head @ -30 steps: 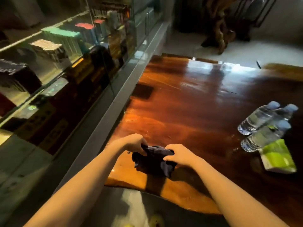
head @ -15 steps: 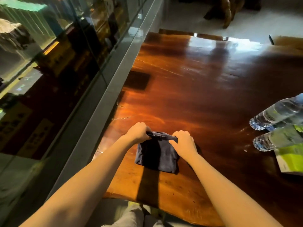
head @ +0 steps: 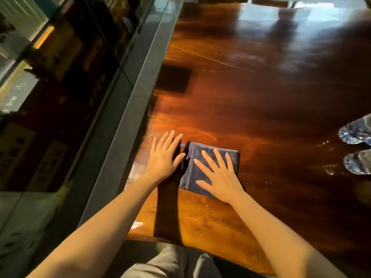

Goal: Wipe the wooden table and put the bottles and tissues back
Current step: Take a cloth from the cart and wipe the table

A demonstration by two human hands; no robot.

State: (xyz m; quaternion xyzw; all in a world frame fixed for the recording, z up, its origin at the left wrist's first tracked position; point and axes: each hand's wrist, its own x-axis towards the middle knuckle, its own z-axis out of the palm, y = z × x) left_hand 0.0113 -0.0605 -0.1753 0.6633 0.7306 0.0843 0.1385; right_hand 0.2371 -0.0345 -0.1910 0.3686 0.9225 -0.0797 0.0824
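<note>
A folded dark blue cloth (head: 232, 157) lies flat on the glossy wooden table (head: 251, 93) near its front left corner. My right hand (head: 217, 174) rests flat on the cloth, fingers spread. My left hand (head: 163, 157) lies flat on the bare wood just left of the cloth, its fingers apart, touching the cloth's edge at most. Two clear plastic water bottles (head: 355, 131) (head: 358, 162) lie on their sides at the right edge of the view, only their bases showing. The tissue pack is out of view.
A glass display cabinet (head: 60, 77) with a grey metal frame (head: 128, 101) runs along the table's left side. A dark rectangular patch (head: 174, 78) shows on the wood near that edge. My trouser leg (head: 170, 261) is below the table's front edge.
Both hands let go of the pinched cloth and flattened out; the cloth now lies folded flat under my right palm. The view has tilted down and moved closer, pushing the bottles to the right edge.
</note>
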